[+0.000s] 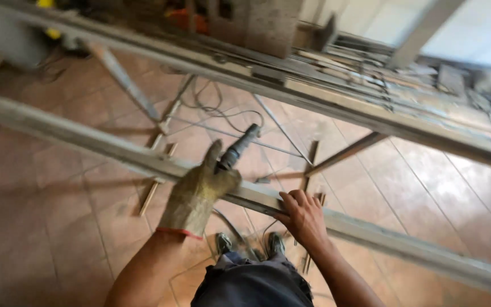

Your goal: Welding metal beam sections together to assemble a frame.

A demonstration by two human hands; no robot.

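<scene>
Gloved left hand [197,193] clamped on the power tool [237,149], bare right hand [302,215] gripping the metal rail [370,230] — best kept steady.

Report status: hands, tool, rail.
Left hand, gloved, grip shut on power tool. Right hand bare, gripping metal rail. Cord trails on the floor beyond the rail.

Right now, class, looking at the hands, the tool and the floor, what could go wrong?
1. The right hand is bare and grips the metal bar close to the power tool in the gloved left hand; a slip could injure it.
2. Cables trail across the tiled floor near the feet, likely a trip or snag.
3. Loose wood strips lie underfoot and could roll.
</scene>
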